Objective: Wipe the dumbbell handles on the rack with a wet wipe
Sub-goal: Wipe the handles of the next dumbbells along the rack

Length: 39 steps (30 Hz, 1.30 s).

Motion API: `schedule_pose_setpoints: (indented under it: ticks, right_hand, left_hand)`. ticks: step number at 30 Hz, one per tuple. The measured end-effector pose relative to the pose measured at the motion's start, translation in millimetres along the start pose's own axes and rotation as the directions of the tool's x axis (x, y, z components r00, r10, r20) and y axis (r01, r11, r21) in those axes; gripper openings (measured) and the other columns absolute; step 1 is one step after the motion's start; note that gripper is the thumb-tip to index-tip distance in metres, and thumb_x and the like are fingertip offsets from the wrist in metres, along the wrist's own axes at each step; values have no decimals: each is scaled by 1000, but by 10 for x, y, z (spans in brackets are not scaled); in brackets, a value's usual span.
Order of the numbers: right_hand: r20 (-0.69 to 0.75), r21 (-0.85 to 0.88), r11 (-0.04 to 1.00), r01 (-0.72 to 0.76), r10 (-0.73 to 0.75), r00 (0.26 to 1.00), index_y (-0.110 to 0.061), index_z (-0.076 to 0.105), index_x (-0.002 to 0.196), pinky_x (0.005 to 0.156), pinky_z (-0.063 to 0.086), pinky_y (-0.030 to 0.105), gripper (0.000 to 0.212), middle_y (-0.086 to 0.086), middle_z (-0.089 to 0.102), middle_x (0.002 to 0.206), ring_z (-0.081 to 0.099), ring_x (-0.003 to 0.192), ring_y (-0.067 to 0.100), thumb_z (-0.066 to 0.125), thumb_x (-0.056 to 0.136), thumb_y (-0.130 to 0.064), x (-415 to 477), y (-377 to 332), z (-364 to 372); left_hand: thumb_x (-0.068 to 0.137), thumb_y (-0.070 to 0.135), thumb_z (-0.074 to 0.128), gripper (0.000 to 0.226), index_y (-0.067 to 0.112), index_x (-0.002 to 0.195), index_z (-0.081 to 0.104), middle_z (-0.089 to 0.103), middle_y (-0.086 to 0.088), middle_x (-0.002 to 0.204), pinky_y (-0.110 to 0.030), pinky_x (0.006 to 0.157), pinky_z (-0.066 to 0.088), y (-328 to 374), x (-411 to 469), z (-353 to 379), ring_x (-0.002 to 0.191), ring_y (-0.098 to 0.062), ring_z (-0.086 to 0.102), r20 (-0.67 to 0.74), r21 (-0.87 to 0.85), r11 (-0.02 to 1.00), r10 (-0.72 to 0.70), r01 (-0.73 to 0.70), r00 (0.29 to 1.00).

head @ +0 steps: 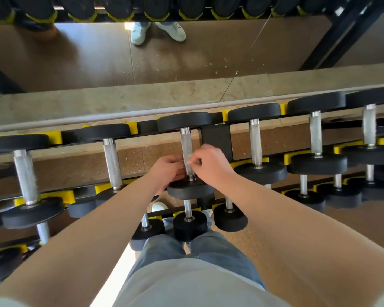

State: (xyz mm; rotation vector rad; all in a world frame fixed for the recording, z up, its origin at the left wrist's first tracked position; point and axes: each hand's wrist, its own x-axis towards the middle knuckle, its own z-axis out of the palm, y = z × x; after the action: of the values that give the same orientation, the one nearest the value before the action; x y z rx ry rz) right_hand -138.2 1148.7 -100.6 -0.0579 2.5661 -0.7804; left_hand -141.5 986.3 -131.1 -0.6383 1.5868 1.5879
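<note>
Rack: black frame (216,138) with yellow cradles (56,136), running from 8 o'clock to 2 o'clock across the view.
Top tier load: six dumbbells with round black heads and knurled silver handles, each lying across the rails in its cradles.
Neighbours: the next dumbbell (112,162) lies at 9 o'clock of the hands and another (255,142) at 3 o'clock, both apart from them.
In the way: the near head (190,189) of the centre dumbbell sits at 6 o'clock of the hands, just below both wrists.
Lower tiers: smaller dumbbells (189,224) at 6 o'clock, partly hidden by the forearms.
Mirror (98,52): at 12 o'clock, reflecting brown floor and pale shoes (140,32).
Person: jeans (208,247) at 6 o'clock.
Dumbbell handle (186,142): centre of the top tier.
Wet wipe (189,162): a small white scrap against the handle's lower end.
Right hand (210,161): at 3 o'clock of the handle, thumb and forefinger pinching the wipe.
Left hand (169,168): at 9 o'clock of the handle, fingers curled in against it. Whether they grip handle or wipe cannot be told.
</note>
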Motion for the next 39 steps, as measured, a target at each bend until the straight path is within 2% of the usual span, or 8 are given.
schedule_pose_setpoints:
  ticks: [6,10,13,17,22,26,29,39]
  right_hand:
    - [19,119,989,-92,90,996,-22,68,101,86,53,25,9,-8,62,103,61,93,6,68,95,-16,-53,69,17]
    - [-166,431,887,-167,260,951,-27,67,109,74,47,16,12,-11,67,99,63,88,4,66,98,-22,171,-113,-96]
    - [-181,428,889,-162,260,949,-22,69,127,84,51,21,27,-4,72,113,66,97,9,64,100,-24,261,-196,-104]
    - [-24,316,915,-251,272,962,-22,61,142,55,45,10,37,-5,71,119,60,66,2,56,105,-26,127,-72,1]
    - [295,57,960,-273,245,923,-26,67,84,71,54,35,23,-1,64,84,62,76,18,56,101,-17,49,106,-39]
    - [80,358,875,-325,318,945,-25,68,128,91,60,35,30,-4,72,117,70,98,13,64,99,-20,112,35,-37]
    - [-112,471,855,-217,302,947,-24,67,130,90,55,28,33,-9,71,112,68,100,9,67,97,-22,234,-132,-136]
    - [-13,21,1000,4,-3,1000,-12,72,101,87,48,20,11,-1,58,114,56,100,12,73,92,-17,-105,4,70]
  left_hand:
    - [98,1,61,34,6,132,64,74,-10,114,-31,86,62,-27,11,-9,100,-21,74,-38,51,998,43,-41,998]
    - [97,-10,55,32,3,125,64,75,-12,112,-30,82,62,75,-5,-27,100,-22,75,-47,-240,967,70,-80,996]
    - [98,-15,45,37,5,124,61,74,-10,113,-29,76,61,145,36,-23,102,-22,73,-15,-371,925,85,-85,996]
    - [97,-13,47,42,13,126,62,71,-9,121,-35,94,58,77,49,-1,111,-23,69,66,-104,994,-26,33,997]
    - [96,-5,57,37,6,131,64,72,-12,115,-39,95,60,55,99,7,103,-23,73,33,157,982,-114,108,993]
    - [94,-12,56,35,0,126,61,74,-16,111,-37,87,62,154,42,-31,97,-25,75,36,-99,993,-69,72,997]
    - [94,-20,40,46,2,131,58,70,-15,123,-36,86,61,234,52,-51,110,-27,71,34,-345,939,-1,12,999]
    - [96,-16,46,47,4,137,56,69,-10,124,-37,105,52,93,-39,-67,116,-23,66,138,-62,994,-84,93,987]
